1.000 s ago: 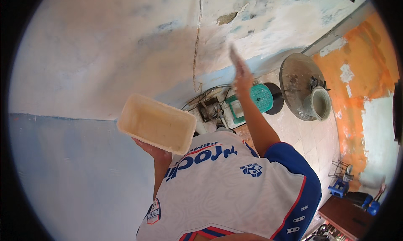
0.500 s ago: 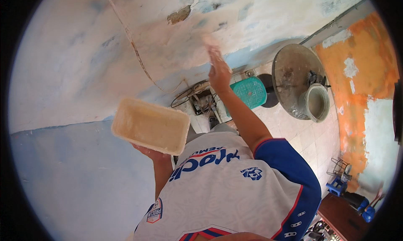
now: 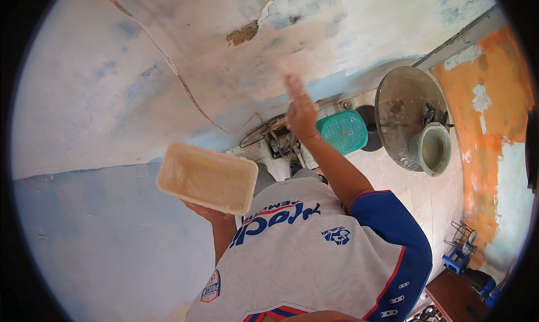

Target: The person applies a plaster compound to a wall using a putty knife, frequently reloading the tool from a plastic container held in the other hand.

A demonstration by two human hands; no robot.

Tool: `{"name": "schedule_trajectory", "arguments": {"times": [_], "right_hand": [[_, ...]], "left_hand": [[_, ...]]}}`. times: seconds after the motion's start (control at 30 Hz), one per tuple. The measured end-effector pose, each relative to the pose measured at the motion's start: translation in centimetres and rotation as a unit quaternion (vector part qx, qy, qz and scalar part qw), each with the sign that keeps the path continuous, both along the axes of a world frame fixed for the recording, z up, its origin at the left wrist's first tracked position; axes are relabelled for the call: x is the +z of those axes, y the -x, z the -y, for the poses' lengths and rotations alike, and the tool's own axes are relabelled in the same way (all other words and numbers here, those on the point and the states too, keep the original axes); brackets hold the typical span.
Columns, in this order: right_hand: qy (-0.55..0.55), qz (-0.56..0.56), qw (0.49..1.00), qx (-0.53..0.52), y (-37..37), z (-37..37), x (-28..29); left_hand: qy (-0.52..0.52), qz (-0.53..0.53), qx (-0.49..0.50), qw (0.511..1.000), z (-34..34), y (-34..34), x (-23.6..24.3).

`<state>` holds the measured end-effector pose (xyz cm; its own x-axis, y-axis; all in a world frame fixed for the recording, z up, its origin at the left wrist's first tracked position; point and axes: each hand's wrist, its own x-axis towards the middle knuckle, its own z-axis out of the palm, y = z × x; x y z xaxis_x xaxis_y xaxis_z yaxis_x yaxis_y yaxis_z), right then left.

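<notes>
My left hand (image 3: 210, 211) grips a beige rectangular plastic tub (image 3: 205, 179) from beneath, its fingers mostly hidden under the near edge. The tub is tilted so its inside shows, with pale residue on the walls and rim. In front of the patchy plastered wall (image 3: 196, 52), my right hand (image 3: 301, 111) is raised with whitish smears on it. Motion blurs its fingertips, so whether it holds anything thin, or touches the wall, cannot be made out.
A teal plastic stool (image 3: 342, 132) stands by the wall base, beside dark equipment with cables (image 3: 278, 142). Farther right, a large round board (image 3: 407, 111) lies near a grey bucket (image 3: 435, 149). A cord (image 3: 174, 69) runs down the wall. An orange, patchy wall (image 3: 488, 120) closes the right side.
The whole view has shifted slightly, with the wall and floor things sitting lower and to the right. My right hand stays raised and blurred near the wall; my left still holds the tub.
</notes>
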<state>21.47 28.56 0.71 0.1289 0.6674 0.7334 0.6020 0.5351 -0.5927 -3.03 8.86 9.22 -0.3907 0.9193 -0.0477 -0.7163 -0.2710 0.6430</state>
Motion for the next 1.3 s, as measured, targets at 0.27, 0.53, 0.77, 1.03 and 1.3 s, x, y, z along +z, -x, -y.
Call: {"name": "schedule_trajectory", "arguments": {"times": [0.27,0.53,0.77,1.03,1.3], "right_hand": [[-0.080,0.048,0.978,-0.186,4.4,-7.5,7.4],[-0.129,-0.012,0.987,-0.098,1.2,-2.4,7.0],[-0.095,0.083,0.986,-0.104,5.1,-4.4,6.6],[-0.065,-0.028,0.986,-0.148,0.9,-4.7,9.3],[-0.032,0.006,0.999,-0.026,3.1,-0.2,6.3]], "left_hand": [[0.049,0.039,-0.020,0.998,-0.8,-0.3,0.8],[0.045,-0.009,0.010,0.999,0.4,0.8,-0.1],[0.074,0.058,0.020,0.995,0.3,0.7,-0.2],[0.113,0.038,0.024,0.993,0.9,0.7,-0.7],[0.053,0.028,0.006,0.998,0.5,-0.3,0.5]]}}
